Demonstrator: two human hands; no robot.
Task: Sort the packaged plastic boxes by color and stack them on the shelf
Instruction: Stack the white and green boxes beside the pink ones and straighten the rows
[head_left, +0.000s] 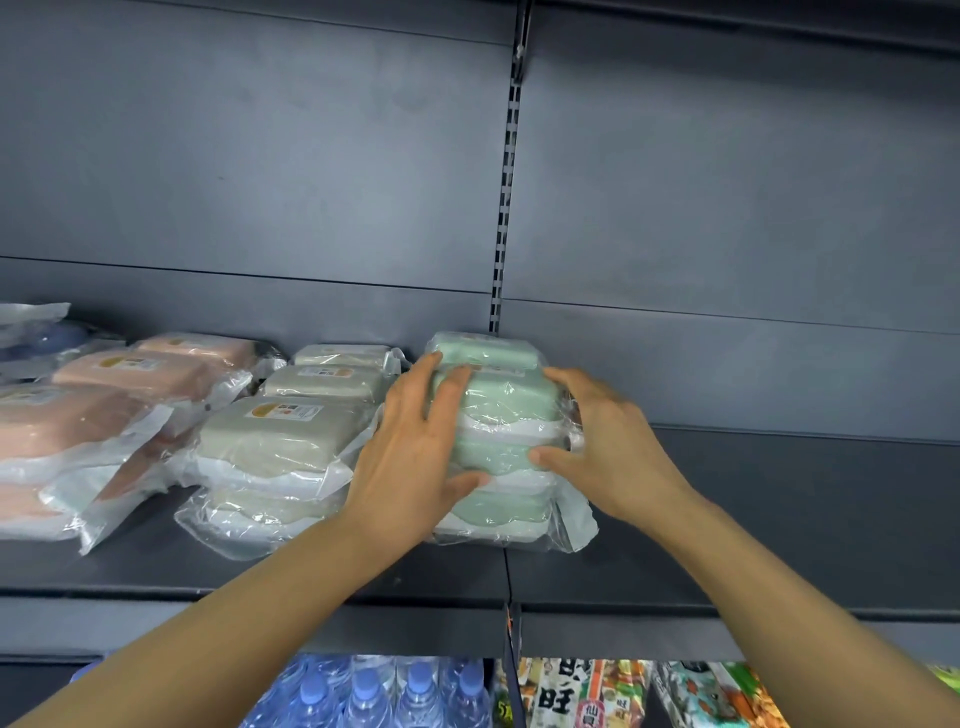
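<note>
A stack of green plastic boxes (501, 415) in clear wrap stands on the dark shelf (363, 571) near the middle. My left hand (410, 452) lies against the stack's left side, fingers spread on the top box and thumb at the front. My right hand (608, 441) presses the right side with its thumb on the front. To the left are stacks of beige boxes (283, 436) and pink boxes (78, 421), both wrapped. A blue packaged box (47, 338) shows at the far left edge.
The shelf right of the green stack is bare (779, 519). A slotted upright (506, 208) runs down the back panel. Below the shelf are water bottles (374, 696) and colourful snack packets (623, 696).
</note>
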